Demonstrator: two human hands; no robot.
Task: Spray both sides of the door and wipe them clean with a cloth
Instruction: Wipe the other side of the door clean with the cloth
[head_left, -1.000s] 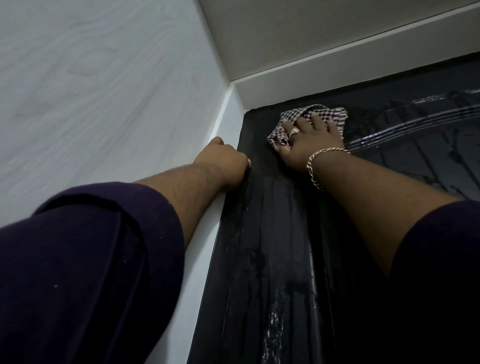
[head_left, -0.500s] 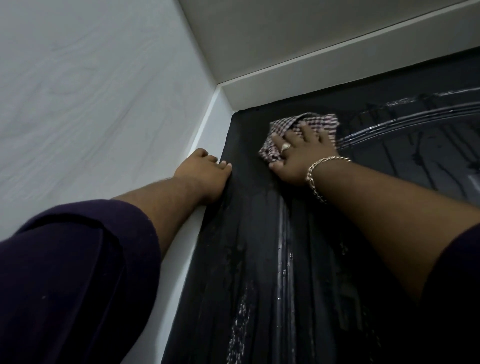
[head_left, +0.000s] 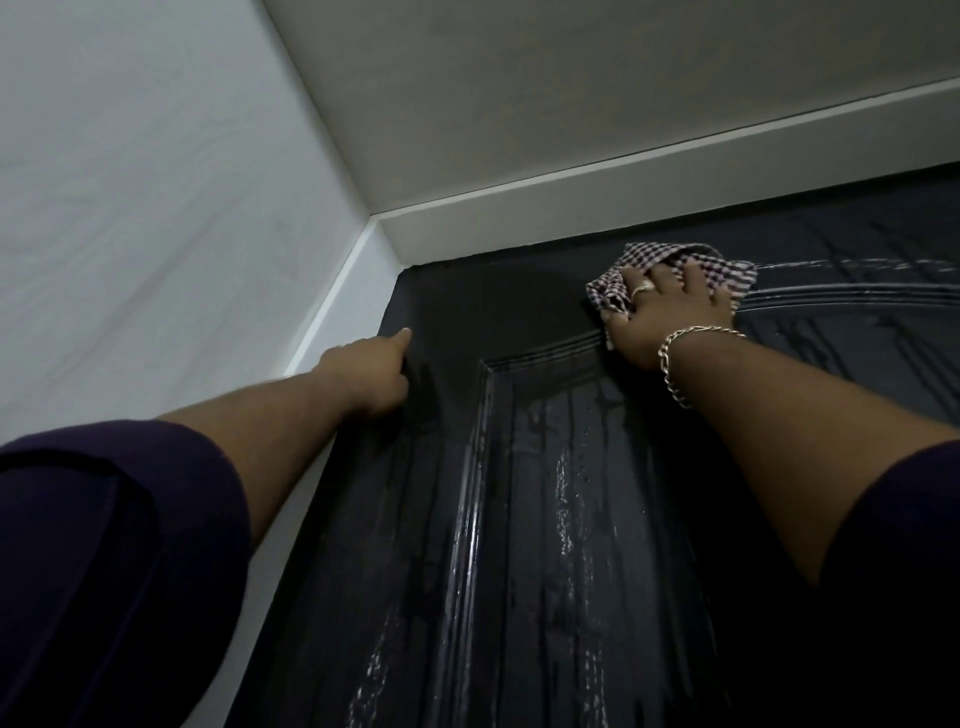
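Observation:
The black panelled door (head_left: 545, 519) fills the lower right, seen from below, with wet streaks running down its face. My right hand (head_left: 670, 317), wearing a ring and a chain bracelet, holds a bunched checked cloth (head_left: 727, 273) against the door near its top edge, fingers spread and curled over the fabric. My left hand (head_left: 366, 376) holds the door's left edge near the top corner. One digit points up along the edge and the other fingers are hidden. No spray bottle is in view.
A white door frame (head_left: 332, 317) runs along the door's left side and across its top. The pale wall (head_left: 145, 218) stands to the left and the ceiling (head_left: 571, 83) is overhead. Dark sleeves cover both of my upper arms.
My right hand has slid the cloth to the right along the top of the door. My left hand stayed at the left edge and one digit now sticks out upward.

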